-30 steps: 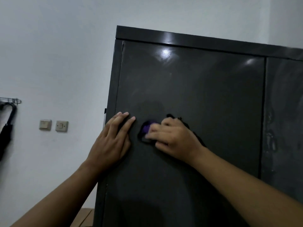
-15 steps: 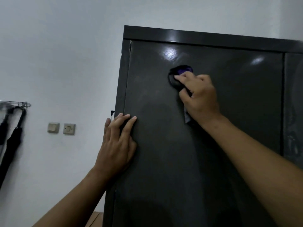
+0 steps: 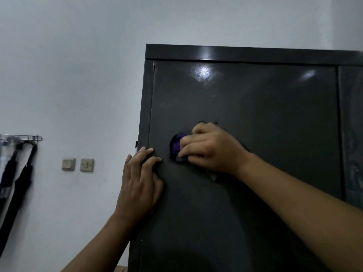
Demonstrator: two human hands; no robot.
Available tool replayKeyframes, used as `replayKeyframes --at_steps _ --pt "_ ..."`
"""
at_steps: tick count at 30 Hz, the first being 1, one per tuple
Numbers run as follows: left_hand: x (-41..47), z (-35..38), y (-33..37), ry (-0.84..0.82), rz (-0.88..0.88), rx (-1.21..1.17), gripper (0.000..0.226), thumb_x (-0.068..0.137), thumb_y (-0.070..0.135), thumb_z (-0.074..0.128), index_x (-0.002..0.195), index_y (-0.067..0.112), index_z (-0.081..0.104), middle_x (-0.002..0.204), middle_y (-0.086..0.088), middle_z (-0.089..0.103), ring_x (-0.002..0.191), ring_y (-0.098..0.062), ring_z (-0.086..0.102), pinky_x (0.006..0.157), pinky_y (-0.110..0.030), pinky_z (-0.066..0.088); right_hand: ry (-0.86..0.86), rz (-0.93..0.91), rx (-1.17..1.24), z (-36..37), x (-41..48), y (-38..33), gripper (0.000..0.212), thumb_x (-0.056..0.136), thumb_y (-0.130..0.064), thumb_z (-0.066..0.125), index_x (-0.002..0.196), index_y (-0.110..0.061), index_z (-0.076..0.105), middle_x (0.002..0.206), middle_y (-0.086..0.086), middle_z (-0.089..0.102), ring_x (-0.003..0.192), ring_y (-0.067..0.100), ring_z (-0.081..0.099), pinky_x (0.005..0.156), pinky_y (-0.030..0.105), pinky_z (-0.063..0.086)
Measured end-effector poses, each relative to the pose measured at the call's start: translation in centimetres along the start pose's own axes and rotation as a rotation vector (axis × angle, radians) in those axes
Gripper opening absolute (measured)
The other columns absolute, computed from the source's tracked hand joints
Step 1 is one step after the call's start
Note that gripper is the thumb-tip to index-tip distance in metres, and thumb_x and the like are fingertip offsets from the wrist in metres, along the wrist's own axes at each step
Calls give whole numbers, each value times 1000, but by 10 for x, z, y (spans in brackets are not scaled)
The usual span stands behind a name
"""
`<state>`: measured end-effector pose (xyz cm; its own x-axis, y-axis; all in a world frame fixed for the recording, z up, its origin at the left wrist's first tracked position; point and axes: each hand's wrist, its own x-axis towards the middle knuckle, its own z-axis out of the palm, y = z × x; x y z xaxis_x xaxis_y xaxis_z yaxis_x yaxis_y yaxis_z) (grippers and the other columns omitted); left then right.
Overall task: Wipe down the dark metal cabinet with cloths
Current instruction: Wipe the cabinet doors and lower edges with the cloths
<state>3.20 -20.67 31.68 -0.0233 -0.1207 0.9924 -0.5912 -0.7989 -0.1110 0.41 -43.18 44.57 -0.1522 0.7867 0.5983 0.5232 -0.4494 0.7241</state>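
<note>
1. Two bare hands are seen against the front of the dark metal cabinet (image 3: pixel 245 107), which stands against a pale wall (image 3: pixel 78 75) and fills the right side of the view.
2. The right hand (image 3: pixel 212 149) is pressed on the left door panel, about mid-height in the view, with fingers curled and clamped on a cloth (image 3: pixel 176 145).
3. The cloth is mostly covered by the hand; a purple patch with a dark edge is seen at the fingertips, and a dark edge shows above the knuckles.
4. The left hand (image 3: pixel 140 181) is laid flat on the cabinet's left edge, just beside and below the cloth, not touching it; fingers are extended, slightly spread, nothing held.
5. Glare spots are seen on the upper door panel, near the top rim.
6. A second door panel (image 3: pixel 351 134) is partly seen at the far right, with smeared marks on it.
7. Two wall switches (image 3: pixel 78 164) are mounted left of the cabinet.
8. Dark folded umbrellas (image 3: pixel 17 179) are hung from a wire rack (image 3: pixel 21 137) at the far left edge.
</note>
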Motion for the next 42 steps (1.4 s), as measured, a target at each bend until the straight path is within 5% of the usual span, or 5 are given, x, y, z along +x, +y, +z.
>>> replayKeyframes --at_steps 6,14,25,37,42 --pt "-2 2 0 -3 -18 18 39 92 19 48 130 12 47 144 -14 42 142 -32 37 113 -61 32 263 488 -136 -6 24 19 37 86 -25 53 117 -24 74 117 -14 69 87 20 47 78 44 48" --pt "0 0 -2 27 35 -18 20 91 16 48 111 12 50 139 -16 45 139 -32 38 116 -38 32 -137 -29 46 3 -12 -26 14 88 -30 65 93 -33 77 106 -19 70 83 17 51 68 37 43" --pt "-9 0 3 -98 372 253 25 98 30 55 121 18 58 135 -21 57 131 -36 46 115 -59 26 -13 161 -7 -13 -131 -65 9 89 -25 71 93 -28 78 108 -19 71 77 20 53 67 35 42" --pt "-98 37 92 -274 562 84 36 96 12 51 132 19 51 140 -16 43 135 -32 42 119 -59 21 -151 111 21 -12 -227 -121 9 91 -23 70 86 -28 76 105 -17 71 77 20 56 69 33 43" --pt "-95 57 117 -300 538 79 50 98 21 48 147 16 39 144 -18 40 137 -35 39 121 -58 14 -50 249 -108 -28 -245 -110 27 91 -18 66 116 -24 74 124 -8 68 85 23 57 77 36 42"
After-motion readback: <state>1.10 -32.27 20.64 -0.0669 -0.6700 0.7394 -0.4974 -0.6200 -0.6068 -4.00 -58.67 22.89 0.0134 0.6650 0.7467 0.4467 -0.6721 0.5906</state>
